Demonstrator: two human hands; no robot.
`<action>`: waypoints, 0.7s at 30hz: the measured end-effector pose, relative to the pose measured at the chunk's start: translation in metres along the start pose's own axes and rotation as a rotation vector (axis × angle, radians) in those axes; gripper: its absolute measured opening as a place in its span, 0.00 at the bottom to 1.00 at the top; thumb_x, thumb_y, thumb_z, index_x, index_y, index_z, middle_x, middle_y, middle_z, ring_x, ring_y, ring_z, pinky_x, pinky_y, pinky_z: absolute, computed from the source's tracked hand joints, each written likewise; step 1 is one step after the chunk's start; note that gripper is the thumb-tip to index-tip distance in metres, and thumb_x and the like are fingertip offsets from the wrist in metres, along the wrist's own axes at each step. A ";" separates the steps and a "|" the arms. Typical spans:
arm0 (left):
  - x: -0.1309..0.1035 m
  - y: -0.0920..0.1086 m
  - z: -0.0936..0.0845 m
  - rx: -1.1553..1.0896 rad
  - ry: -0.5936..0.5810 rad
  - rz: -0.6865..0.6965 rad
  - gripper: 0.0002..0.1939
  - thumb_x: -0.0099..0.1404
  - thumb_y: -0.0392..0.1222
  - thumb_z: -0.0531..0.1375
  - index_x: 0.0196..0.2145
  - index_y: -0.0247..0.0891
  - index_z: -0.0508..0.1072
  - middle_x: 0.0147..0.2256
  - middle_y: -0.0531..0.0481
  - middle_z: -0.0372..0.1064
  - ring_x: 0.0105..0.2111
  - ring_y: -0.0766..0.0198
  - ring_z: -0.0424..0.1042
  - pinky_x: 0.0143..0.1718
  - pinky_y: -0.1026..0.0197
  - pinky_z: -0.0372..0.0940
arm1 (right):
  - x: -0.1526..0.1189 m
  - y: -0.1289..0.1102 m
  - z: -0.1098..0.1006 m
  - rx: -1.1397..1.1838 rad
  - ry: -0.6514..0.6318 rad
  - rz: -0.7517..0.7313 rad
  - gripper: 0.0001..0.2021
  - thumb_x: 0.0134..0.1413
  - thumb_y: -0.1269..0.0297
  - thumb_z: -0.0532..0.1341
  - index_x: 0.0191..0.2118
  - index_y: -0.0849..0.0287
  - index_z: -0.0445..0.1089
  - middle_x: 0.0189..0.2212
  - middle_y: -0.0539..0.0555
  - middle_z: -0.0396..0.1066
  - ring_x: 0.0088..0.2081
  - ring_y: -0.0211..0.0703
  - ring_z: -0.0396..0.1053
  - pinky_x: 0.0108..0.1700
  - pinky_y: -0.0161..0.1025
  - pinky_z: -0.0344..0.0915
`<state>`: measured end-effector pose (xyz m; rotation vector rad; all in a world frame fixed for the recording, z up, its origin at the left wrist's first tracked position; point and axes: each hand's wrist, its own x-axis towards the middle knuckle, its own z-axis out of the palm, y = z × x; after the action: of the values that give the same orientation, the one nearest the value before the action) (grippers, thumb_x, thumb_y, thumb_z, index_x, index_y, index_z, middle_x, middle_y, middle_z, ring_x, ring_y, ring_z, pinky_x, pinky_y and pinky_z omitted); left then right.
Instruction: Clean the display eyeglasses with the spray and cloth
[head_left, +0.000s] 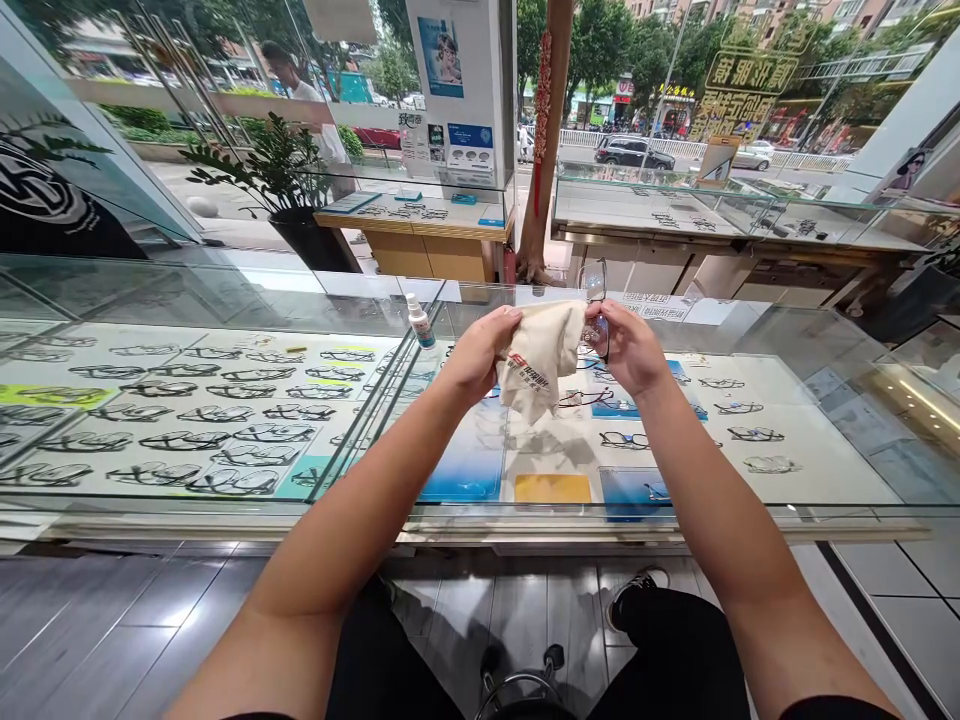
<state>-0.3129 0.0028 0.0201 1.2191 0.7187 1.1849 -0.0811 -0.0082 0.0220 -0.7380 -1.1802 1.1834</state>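
Observation:
My left hand [484,350] is closed on a cream cleaning cloth [536,365] with red and dark printing, which hangs down from the fingers. Beside it, my right hand [628,345] grips a pair of eyeglasses [595,280] with thin dark rims, held upright on edge. The cloth's right edge reaches the glasses; whether it touches the lenses I cannot tell. Both hands are above a glass display counter [555,515]. A small white spray bottle [420,322] stands on the glass top, to the left of my left hand.
Rows of eyeglasses [255,455] lie inside the counter on the left, with more frames [756,434] on the right. A yellow card [553,489] is under the glass. Beyond stand a potted plant [300,220], another display case [420,215] and a wooden post [541,140].

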 end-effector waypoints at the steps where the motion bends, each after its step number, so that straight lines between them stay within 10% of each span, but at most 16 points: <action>1: 0.001 -0.001 -0.001 -0.003 0.016 0.012 0.20 0.63 0.58 0.71 0.37 0.41 0.72 0.31 0.51 0.71 0.29 0.61 0.70 0.29 0.60 0.64 | 0.000 0.000 0.000 -0.010 0.005 -0.014 0.17 0.48 0.42 0.77 0.33 0.50 0.80 0.44 0.54 0.80 0.47 0.48 0.75 0.41 0.41 0.74; 7: -0.001 0.001 0.000 0.024 0.028 -0.027 0.23 0.62 0.59 0.73 0.33 0.43 0.66 0.27 0.55 0.65 0.23 0.66 0.62 0.23 0.61 0.55 | -0.001 -0.003 0.001 -0.045 -0.007 -0.075 0.18 0.54 0.40 0.74 0.33 0.49 0.80 0.60 0.52 0.81 0.66 0.58 0.71 0.55 0.51 0.74; 21: -0.017 0.005 0.012 0.033 -0.184 -0.081 0.27 0.62 0.60 0.76 0.36 0.44 0.64 0.25 0.58 0.58 0.22 0.69 0.53 0.24 0.64 0.48 | -0.005 0.007 0.013 -0.007 -0.090 -0.015 0.19 0.49 0.41 0.80 0.36 0.50 0.85 0.62 0.54 0.81 0.69 0.53 0.71 0.62 0.43 0.72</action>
<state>-0.3085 -0.0175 0.0245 1.2956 0.6457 0.9834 -0.0956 -0.0128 0.0182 -0.6856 -1.2627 1.2114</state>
